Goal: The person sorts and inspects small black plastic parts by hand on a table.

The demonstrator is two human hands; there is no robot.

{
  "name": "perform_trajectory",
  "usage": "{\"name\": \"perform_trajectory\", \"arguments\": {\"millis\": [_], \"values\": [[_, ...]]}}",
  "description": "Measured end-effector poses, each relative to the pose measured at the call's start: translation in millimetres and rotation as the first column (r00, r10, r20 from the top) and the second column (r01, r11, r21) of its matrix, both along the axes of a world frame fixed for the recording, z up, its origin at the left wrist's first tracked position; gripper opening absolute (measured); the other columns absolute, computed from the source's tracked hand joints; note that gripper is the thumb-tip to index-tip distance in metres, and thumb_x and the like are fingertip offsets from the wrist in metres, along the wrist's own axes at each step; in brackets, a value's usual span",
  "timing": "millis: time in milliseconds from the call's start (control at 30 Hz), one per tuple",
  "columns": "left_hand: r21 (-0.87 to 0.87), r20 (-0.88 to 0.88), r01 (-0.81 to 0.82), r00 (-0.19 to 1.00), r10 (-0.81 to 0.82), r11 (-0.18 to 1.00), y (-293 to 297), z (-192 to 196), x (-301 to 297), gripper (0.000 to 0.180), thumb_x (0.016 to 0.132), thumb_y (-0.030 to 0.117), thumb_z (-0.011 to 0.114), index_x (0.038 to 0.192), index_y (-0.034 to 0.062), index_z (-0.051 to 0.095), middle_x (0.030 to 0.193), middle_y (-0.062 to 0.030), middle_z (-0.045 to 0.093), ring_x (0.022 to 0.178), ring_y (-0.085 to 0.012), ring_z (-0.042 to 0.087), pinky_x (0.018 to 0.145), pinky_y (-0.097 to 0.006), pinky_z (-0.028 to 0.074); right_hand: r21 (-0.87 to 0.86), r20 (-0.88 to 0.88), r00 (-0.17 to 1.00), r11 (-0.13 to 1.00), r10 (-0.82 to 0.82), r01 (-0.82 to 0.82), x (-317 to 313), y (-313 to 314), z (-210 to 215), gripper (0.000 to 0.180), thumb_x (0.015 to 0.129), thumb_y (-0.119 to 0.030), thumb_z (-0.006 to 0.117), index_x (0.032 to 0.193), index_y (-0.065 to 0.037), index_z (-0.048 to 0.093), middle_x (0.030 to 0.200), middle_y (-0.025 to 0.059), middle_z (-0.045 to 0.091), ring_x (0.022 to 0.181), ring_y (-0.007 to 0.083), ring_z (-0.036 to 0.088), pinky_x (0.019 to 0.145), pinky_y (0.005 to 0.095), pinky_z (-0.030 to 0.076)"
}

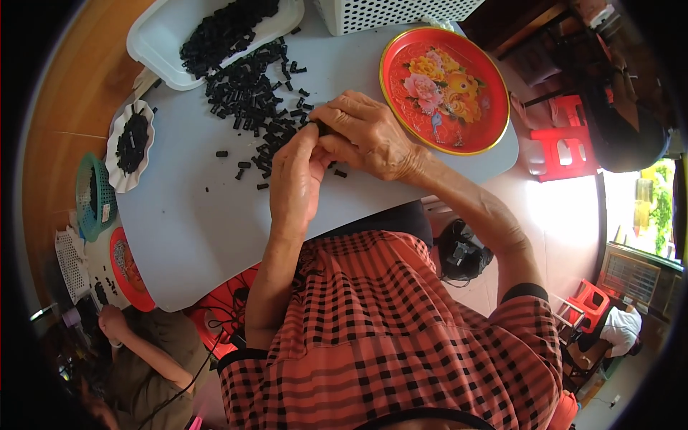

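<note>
Both my hands meet over the near edge of a heap of small black plastic pieces [247,93] on the grey-blue table. My left hand [292,175] is upright, fingers and thumb closed at the tips. From the right comes my right hand [367,136], its bent fingers and thumb pinched against the left fingertips. Between them a bit of a small black plastic piece [322,127] shows; the fingers cover most of it. Loose pieces of the same kind lie beside and under my hands, one black piece [340,173] just below the right thumb.
A white tub [161,54] of black pieces stands at the far left, a scalloped white dish [148,147] nearer. A red flowered tray [398,86] sits at right, a perforated white basket [358,18] behind. Another person's hand [113,322] works at lower left.
</note>
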State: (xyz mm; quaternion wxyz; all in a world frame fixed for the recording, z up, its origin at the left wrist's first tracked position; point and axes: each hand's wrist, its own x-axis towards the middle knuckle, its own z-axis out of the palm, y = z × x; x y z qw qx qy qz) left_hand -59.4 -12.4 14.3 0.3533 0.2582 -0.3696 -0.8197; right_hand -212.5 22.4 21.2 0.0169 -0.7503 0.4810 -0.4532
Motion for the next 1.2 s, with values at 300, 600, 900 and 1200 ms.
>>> {"name": "perform_trajectory", "arguments": {"millis": [300, 600, 900, 1200], "values": [[-0.043, -0.003, -0.099, 0.995, 0.099, 0.994, -1.4, -0.6, 22.9, 0.039, 0.098, 0.028, 0.040, 0.104, -0.0066, 0.056, 0.092, -0.0171, 0.065, 0.089, -0.0224, 0.062, 0.080, -0.033, 0.048, -0.150, -0.373, 0.812, 0.892, -0.450, 0.425, -84.6, -95.4, 131.9, 0.032, 0.073, -0.022, 0.074, 0.094, 0.000, 0.063, 0.087, 0.0131, 0.060, 0.084, 0.0299, 0.055, 0.073, 0.0415, 0.040], [0.005, 0.029, -0.112, 0.993, 0.112, 0.994, -3.1, 7.5, 23.8, 0.034, 0.097, 0.023, 0.042, 0.100, -0.0066, 0.057, 0.088, -0.0149, 0.064, 0.084, -0.0206, 0.062, 0.080, -0.032, 0.048, 0.141, -0.447, 0.893, 0.982, -0.048, 0.123, -22.1, -137.0, 28.2, 0.011, 0.076, -0.006, 0.064, 0.085, -0.002, 0.067, 0.084, 0.0136, 0.064, 0.073, 0.0302, 0.064, 0.068, 0.0381, 0.052], [0.012, 0.043, -0.083, 0.996, 0.082, 0.997, 1.8, 2.2, 26.6, 0.031, 0.097, 0.021, 0.041, 0.101, -0.0047, 0.057, 0.087, -0.0143, 0.064, 0.084, -0.0202, 0.061, 0.080, -0.034, 0.048, 0.262, -0.505, 0.862, 0.945, -0.039, 0.196, -8.9, -144.5, 1.4, 0.008, 0.070, -0.010, 0.064, 0.072, -0.003, 0.066, 0.072, 0.0145, 0.063, 0.072, 0.0340, 0.062, 0.069, 0.0415, 0.051], [-0.008, 0.066, -0.108, 0.992, 0.108, 0.994, 2.1, 1.4, 25.7, 0.028, 0.096, 0.020, 0.043, 0.099, -0.0037, 0.058, 0.085, -0.0131, 0.064, 0.084, -0.0203, 0.061, 0.080, -0.033, 0.048, 0.365, -0.418, 0.908, 0.907, -0.041, 0.210, -9.1, -144.3, 25.7, 0.016, 0.077, -0.019, 0.064, 0.070, -0.004, 0.066, 0.064, 0.0113, 0.063, 0.062, 0.0307, 0.062, 0.062, 0.0387, 0.052]]}}
